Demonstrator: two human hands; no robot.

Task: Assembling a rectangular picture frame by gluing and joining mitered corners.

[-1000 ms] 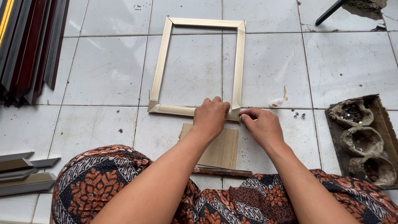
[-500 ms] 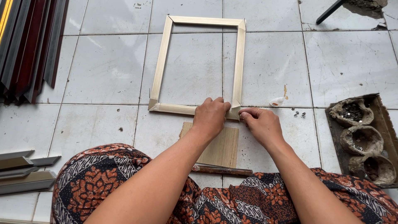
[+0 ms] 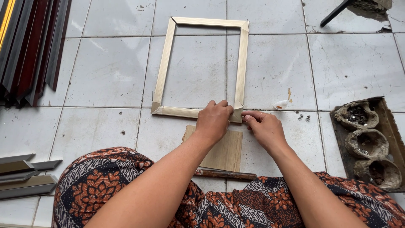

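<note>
Head view looks straight down on a white tiled floor (image 3: 105, 80) where a pale wooden frame (image 3: 163, 69) lies flat, its long sides running away from the person. Bare tile lies on either side of the frame and inside it. Dark mouldings (image 3: 29, 46) lean in at the upper left corner, cut off by the picture's edge, and grey strips (image 3: 25, 175) lie at the lower left, well apart from the frame. On the right a shallow tray (image 3: 386, 118) holds three crusted bowls (image 3: 366, 143); its far side runs out of the picture. A small white blob (image 3: 281, 104) and a few tiny metal bits (image 3: 303, 117) lie on the tile between tray and frame.

A thin wooden board (image 3: 225, 152) lies just below the frame's near rail, partly covered by the left forearm. A dark stick (image 3: 225, 174) lies beneath it, against the patterned cloth (image 3: 109, 185) over the person's lap. What the bowls hold is hard to make out.

The left hand (image 3: 214, 120) is curled, knuckles up, pressing on the near rail by the frame's near right corner. The right hand (image 3: 263, 128) is closed, with fingertips (image 3: 248, 118) pinched at that same corner. Whether they grip anything small cannot be told, as the fingers hide it.
</note>
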